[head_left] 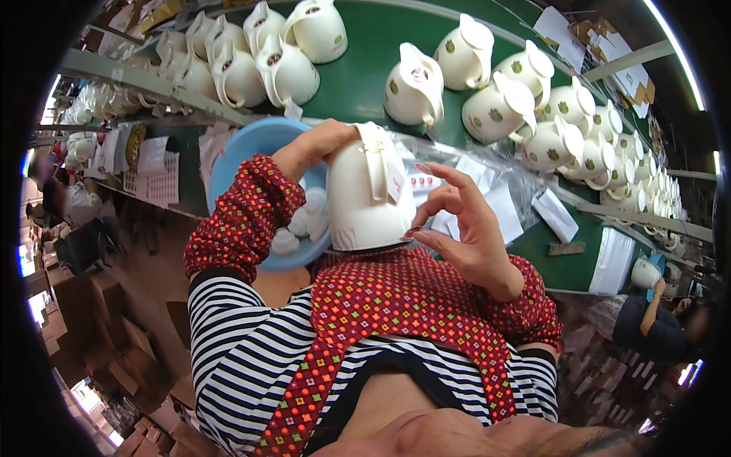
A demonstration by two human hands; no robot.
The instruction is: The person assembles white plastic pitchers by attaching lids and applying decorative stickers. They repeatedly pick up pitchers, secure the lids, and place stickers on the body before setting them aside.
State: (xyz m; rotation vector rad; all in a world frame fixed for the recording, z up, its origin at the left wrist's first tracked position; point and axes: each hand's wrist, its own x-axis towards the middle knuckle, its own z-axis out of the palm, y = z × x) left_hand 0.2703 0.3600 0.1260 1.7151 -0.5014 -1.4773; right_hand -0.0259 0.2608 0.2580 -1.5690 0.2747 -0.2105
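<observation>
A cream-white jug [354, 198] with a looped handle is held in front of my apron, its dark-edged end toward me. My left hand [324, 145] grips it at the far end; some of those fingers are hidden behind the jug. A small tag hangs by the handle. Beside the jug's right side is my right hand [472, 236], thumb and index finger pinched together near its lower edge, the other fingers raised. Whatever lies in the pinch is too small to make out. Just beyond that hand is a sheet with red round stickers [423, 181].
At the left, a light blue basin [247, 145] holds white round pieces [304, 217]. Rows of white jugs [285, 72] and leaf-patterned jugs [495, 107] stand on the green bench [358, 76]. White papers [499, 213] lie at the right. Another person [651, 324] works at the far right.
</observation>
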